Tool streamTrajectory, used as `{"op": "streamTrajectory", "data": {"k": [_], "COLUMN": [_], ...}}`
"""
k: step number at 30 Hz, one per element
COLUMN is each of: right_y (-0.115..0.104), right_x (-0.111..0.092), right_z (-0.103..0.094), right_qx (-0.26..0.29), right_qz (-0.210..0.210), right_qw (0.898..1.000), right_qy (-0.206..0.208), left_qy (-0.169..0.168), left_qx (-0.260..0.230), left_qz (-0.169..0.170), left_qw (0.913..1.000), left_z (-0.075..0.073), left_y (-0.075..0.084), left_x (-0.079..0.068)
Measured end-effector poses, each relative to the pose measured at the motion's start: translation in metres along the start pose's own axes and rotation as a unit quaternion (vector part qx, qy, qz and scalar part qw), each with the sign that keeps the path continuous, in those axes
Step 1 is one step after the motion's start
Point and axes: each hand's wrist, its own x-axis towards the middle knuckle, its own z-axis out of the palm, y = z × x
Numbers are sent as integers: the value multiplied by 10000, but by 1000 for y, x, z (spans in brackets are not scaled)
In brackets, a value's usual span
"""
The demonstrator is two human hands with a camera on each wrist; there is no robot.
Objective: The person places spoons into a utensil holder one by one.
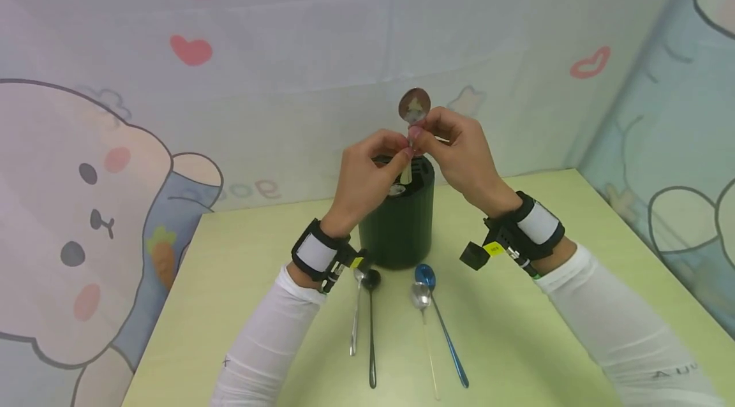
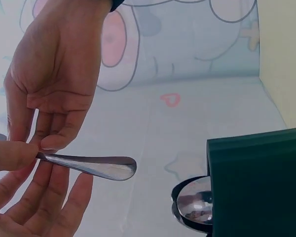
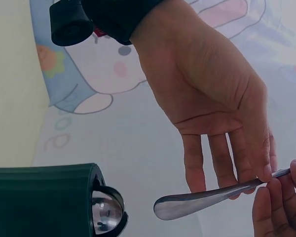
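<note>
Both hands share one silver spoon above a dark green utensil holder [image 1: 396, 235]. Its bowl [image 1: 415, 105] points up, and its wide flat handle end [image 2: 113, 168] points down toward the holder's opening, apart from it in the wrist views. My left hand [image 1: 367, 174] pinches the spoon between thumb and fingers. Just beside it, my right hand [image 1: 462, 152] pinches the spoon close below the bowl. At the holder's mouth, the shiny rounded bowl of another spoon [image 3: 107, 212] sticks out, with a dark edge around it.
In front of the holder on the pale yellow-green table [image 1: 247, 266] lie a small silver spoon [image 1: 355, 318], a long black spoon [image 1: 372, 330], a silver spoon [image 1: 422, 296] and a blue spoon [image 1: 449, 337]. A printed cloth [image 1: 298, 101] hangs behind the table.
</note>
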Motion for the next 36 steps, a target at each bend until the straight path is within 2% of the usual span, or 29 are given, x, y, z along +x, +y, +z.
{"op": "streamTrajectory", "data": {"k": [6,12,18,24,32,36], "right_y": [9,20,34,50,61,61], "right_x": [7,11,12,8,5,4], "right_z": [-2,-3,-2,-1,1,-2], "right_qx": [208,254,17,4,-96,-113], "right_qz": [51,296,612,835,900,823], "right_qw": [9998,9992,9979,9962,9952,9954], "right_qy": [-37,-97,-199,-235,-372,-473], "left_qy": [-33,-77,-119,-290,-377,-628], "left_qx": [205,230,250,269,392,263], "left_qz": [15,-14,-88,-156,-252,-418], "left_qw": [9998,9997,9996,9991,9982,9968], "left_z": [4,9,14,19,22,21], "left_y": [-10,-25,-40,-53,-63,-64], "left_x": [10,16,15,12,8,7]}}
